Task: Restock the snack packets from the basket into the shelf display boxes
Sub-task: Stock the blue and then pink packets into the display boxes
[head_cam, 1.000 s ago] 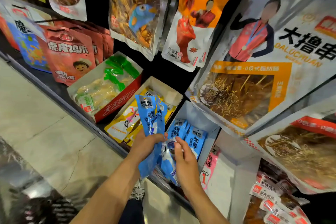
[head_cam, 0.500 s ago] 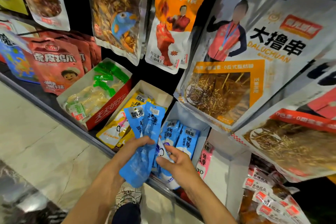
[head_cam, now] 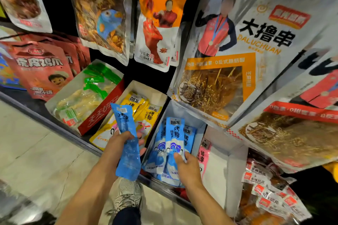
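My left hand (head_cam: pixel 119 145) grips a long blue snack packet (head_cam: pixel 126 139), held upright in front of the shelf edge. My right hand (head_cam: pixel 184 167) pinches the lower part of another blue packet (head_cam: pixel 174 137) standing inside the white display box (head_cam: pixel 180 110), among other blue packets (head_cam: pixel 189 138) of the same kind. The box to the left (head_cam: pixel 146 88) holds yellow packets (head_cam: pixel 144 113). No basket is in view.
A red-fronted box (head_cam: pixel 102 109) with green-topped packets sits further left. A pink packet (head_cam: pixel 204 151) leans in the white box on the right. Large snack bags (head_cam: pixel 237 45) hang overhead. Red-labelled packets (head_cam: pixel 265 188) lie at lower right. My shoe (head_cam: pixel 128 195) stands on the tiled floor.
My right hand took one blue packet from the bunch in my left hand and moved it right into the box of blue packets. My left hand now shows a single packet.
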Action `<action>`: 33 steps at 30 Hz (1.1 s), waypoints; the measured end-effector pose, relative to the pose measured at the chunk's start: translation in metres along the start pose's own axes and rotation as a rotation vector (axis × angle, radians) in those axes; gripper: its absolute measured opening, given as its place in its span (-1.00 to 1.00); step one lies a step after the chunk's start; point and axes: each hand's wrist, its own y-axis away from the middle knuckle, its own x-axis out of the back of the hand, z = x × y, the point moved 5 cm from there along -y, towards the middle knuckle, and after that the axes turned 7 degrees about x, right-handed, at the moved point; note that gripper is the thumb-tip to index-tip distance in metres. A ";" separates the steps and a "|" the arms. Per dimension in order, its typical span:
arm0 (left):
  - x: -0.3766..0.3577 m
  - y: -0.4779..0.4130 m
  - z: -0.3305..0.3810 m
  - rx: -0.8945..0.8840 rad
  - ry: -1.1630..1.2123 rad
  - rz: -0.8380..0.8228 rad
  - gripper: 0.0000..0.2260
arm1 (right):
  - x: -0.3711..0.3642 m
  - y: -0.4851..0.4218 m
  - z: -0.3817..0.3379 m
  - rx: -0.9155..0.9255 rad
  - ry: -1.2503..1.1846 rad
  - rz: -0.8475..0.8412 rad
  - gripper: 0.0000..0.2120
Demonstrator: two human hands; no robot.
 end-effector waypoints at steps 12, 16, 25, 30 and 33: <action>-0.001 -0.008 -0.007 0.023 -0.028 0.069 -0.69 | -0.074 -0.026 0.007 0.299 0.969 0.038 -0.41; 0.007 -0.006 0.001 -0.081 -0.056 0.126 -0.72 | -0.059 -0.023 -0.015 0.319 0.634 0.129 -0.50; 0.017 -0.005 -0.010 -0.100 -0.294 0.256 -0.90 | -0.061 0.019 -0.063 0.197 -0.136 -0.359 -0.62; 0.011 -0.008 -0.014 -0.064 -0.260 0.156 -0.97 | -0.062 0.022 -0.057 0.109 -0.238 -0.425 -0.40; 0.004 -0.009 -0.017 -0.104 -0.315 0.131 -0.92 | -0.052 0.021 -0.051 0.142 -0.232 -0.328 -0.27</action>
